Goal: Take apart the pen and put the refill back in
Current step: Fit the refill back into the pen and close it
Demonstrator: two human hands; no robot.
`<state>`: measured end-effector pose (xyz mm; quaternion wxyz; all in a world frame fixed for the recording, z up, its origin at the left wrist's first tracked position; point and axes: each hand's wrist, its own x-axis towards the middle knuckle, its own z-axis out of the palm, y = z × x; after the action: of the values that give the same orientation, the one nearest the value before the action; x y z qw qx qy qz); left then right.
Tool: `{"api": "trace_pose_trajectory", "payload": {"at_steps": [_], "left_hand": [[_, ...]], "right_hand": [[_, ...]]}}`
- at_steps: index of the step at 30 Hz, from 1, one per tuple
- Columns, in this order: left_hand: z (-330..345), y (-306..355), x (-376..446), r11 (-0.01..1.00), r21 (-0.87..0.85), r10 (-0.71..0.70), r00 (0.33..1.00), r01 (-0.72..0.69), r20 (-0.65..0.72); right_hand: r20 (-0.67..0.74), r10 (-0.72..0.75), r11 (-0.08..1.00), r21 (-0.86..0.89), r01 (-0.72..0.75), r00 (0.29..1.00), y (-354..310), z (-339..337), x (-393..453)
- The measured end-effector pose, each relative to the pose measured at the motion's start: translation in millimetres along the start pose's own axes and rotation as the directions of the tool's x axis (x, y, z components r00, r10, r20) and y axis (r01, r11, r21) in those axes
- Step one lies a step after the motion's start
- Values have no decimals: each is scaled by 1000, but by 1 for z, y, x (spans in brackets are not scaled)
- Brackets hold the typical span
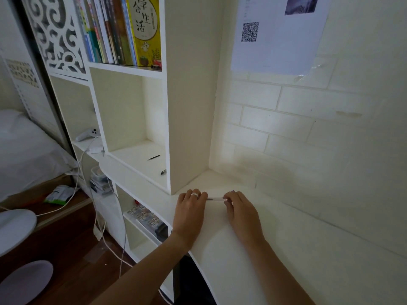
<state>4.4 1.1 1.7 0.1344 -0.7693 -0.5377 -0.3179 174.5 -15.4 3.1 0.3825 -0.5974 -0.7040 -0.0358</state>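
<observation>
A pen [215, 199] with a clear barrel lies level between my two hands, just above the white desk [253, 249]. My left hand [190, 213], a ring on one finger, pinches the pen's left end, where a dark piece shows. My right hand [239, 211] grips the right end. Fingers hide both tips of the pen. I cannot tell whether the pen is in one piece or pulled partly apart.
A white shelf unit [169, 133] stands left of the desk. In its open cubby lie a thin black refill [153, 157] and a dark pen part [163, 172]. Books fill the shelf above. A brick-patterned wall [308, 133] bounds the desk behind and to the right.
</observation>
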Motion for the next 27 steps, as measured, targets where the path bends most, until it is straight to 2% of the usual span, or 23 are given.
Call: {"api": "trace_pose_trajectory", "payload": {"at_steps": [3, 10, 18, 27], "left_hand": [[1, -1, 0, 1000, 4, -18, 1000, 18, -3], [2, -1, 0, 1000, -21, 2, 1000, -2, 14], [5, -3, 2, 999, -36, -2, 999, 3, 43], [2, -1, 2, 997, -74, -7, 999, 10, 48]], "right_hand": [[-35, 55, 998, 18, -55, 998, 1, -2, 0], [-17, -29, 1000, -13, 29, 999, 0, 0, 1], [-71, -24, 1000, 7, 24, 997, 3, 2, -1], [-41, -23, 999, 46, 24, 999, 4, 3, -1]]}}
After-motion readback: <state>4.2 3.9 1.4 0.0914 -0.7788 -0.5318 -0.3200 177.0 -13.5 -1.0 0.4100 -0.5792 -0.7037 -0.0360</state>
